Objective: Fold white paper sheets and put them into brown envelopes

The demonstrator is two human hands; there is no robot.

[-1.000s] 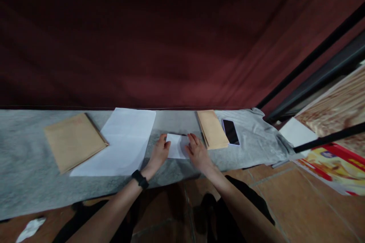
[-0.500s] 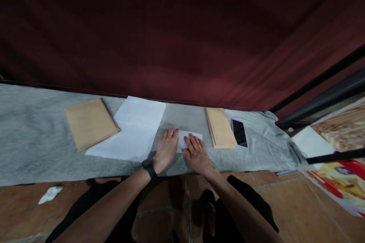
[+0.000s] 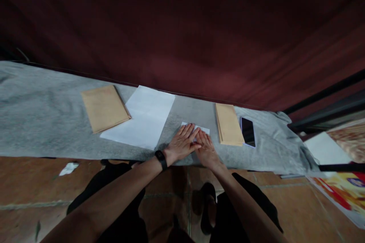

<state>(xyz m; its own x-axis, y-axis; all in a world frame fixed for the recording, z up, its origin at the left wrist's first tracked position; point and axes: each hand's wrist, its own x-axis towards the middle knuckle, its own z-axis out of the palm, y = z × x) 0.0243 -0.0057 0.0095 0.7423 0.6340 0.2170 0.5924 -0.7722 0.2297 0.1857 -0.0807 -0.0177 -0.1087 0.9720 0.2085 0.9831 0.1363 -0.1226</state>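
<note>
Folded paper point(image 3: 204, 129) on the grey cloth point(image 3: 42, 121), mostly covered. The left hand point(image 3: 181, 145) and right hand point(image 3: 207, 151) lie flat on it, fingers straight, grasping nothing, fingertips meeting over its middle. Its long axis runs left to right, with the far edge just beyond the fingertips. Both hands are equally near. Sheet point(image 3: 142, 121) to the left, envelope point(image 3: 229, 123) to the right.

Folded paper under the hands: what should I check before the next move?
1. Flat on the paper, left hand and right hand: ok.
2. On the cloth, paper apart from the big sheet: ok.
3. Crease straight and sharp: cannot tell, the hands cover it.
4. Beside the right hand, envelopes untouched: ok.
5. Clear of both hands, phone: ok.
</note>
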